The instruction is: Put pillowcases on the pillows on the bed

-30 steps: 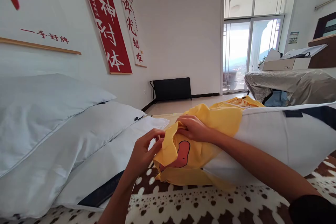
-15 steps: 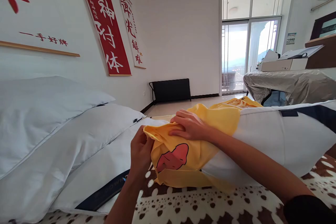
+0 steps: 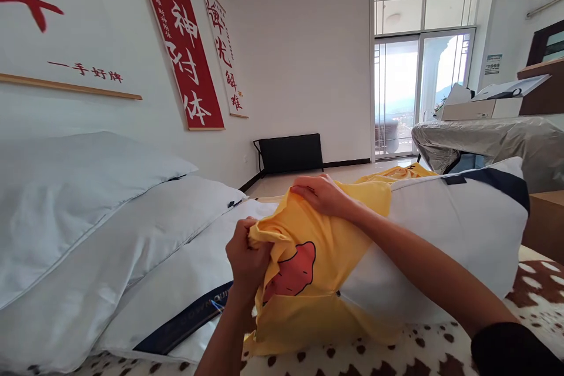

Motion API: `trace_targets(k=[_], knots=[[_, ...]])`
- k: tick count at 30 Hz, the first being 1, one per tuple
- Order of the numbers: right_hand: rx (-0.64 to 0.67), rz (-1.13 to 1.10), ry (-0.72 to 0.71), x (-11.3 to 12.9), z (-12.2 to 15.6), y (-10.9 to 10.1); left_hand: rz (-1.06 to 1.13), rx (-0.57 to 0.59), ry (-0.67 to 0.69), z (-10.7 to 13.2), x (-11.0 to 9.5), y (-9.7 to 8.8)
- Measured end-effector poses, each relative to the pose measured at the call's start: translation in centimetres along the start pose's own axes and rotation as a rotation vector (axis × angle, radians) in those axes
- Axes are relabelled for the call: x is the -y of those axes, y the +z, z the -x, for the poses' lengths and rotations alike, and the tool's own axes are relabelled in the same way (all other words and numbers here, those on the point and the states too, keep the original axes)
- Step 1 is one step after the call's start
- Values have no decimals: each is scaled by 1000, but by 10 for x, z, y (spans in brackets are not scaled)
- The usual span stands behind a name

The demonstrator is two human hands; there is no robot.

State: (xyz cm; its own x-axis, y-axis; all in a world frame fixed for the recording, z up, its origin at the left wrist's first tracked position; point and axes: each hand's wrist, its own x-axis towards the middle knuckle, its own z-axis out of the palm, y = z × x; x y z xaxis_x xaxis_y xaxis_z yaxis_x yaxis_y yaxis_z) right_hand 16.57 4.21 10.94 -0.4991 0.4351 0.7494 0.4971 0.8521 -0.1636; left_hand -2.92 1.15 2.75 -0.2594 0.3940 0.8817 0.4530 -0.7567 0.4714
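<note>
A yellow pillowcase point(image 3: 308, 282) with a red cartoon print covers one end of a white pillow point(image 3: 445, 235) with a dark blue band. The pillow lies across a brown and white spotted blanket point(image 3: 396, 358). My left hand point(image 3: 247, 258) is closed on a bunched edge of the yellow pillowcase at its near left corner. My right hand point(image 3: 319, 195) grips the same yellow fabric on top of the pillow, fingers curled into it.
Several white pillows point(image 3: 88, 217) are stacked at the left against a wall with red and white banners point(image 3: 185, 53). A covered table point(image 3: 493, 141) with boxes stands at the right. A black panel point(image 3: 288, 151) leans on the far wall beside glass doors.
The pillow's right end has lifted and swung toward me. My left hand has closed tighter on the bunched yellow edge, and my right hand has shifted further up the fabric.
</note>
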Motion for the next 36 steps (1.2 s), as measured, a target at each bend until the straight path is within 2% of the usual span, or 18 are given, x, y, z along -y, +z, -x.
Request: trace_targets(k=[2,4,7,10,13,16,19,20,22,24,27,29,31,34,36], knots=[[78,129,-22,7,-7,-8,-52,121,83,1,3,-8],[147,273,-51,18,-13,-20,-45,192,128,1,3,-12],[146,444,-79,40,-11,-30,-22,178,117,-1,-3,-9],[95,527,-87,64,3,-21,79,54,-6,-8,-15,2],[161,404,-77,71,19,-13,227,21,-219,-19,-25,11],[208,103,-74,51,25,-29,344,35,-387,-25,-31,16],[184,-10,-51,8,22,-64,293,-77,-370,-20,-28,22],[239,-12,-34,-7,21,-75,261,-138,-335,-17,-26,25],[442,-46,35,-33,21,-90,244,-255,-269,-12,-22,32],[616,-125,146,-49,25,-93,250,-337,-249,-10,-19,39],[646,-164,256,-54,30,-81,225,-385,-265,-12,-20,41],[608,-61,262,-49,32,-72,200,-371,-285,-16,-22,36],[520,132,272,-41,34,-71,186,-362,-319,-18,-24,28],[366,417,357,-29,42,-87,248,-354,-450,-19,-19,16],[347,529,408,-23,52,-105,328,-326,-558,-19,-11,12]])
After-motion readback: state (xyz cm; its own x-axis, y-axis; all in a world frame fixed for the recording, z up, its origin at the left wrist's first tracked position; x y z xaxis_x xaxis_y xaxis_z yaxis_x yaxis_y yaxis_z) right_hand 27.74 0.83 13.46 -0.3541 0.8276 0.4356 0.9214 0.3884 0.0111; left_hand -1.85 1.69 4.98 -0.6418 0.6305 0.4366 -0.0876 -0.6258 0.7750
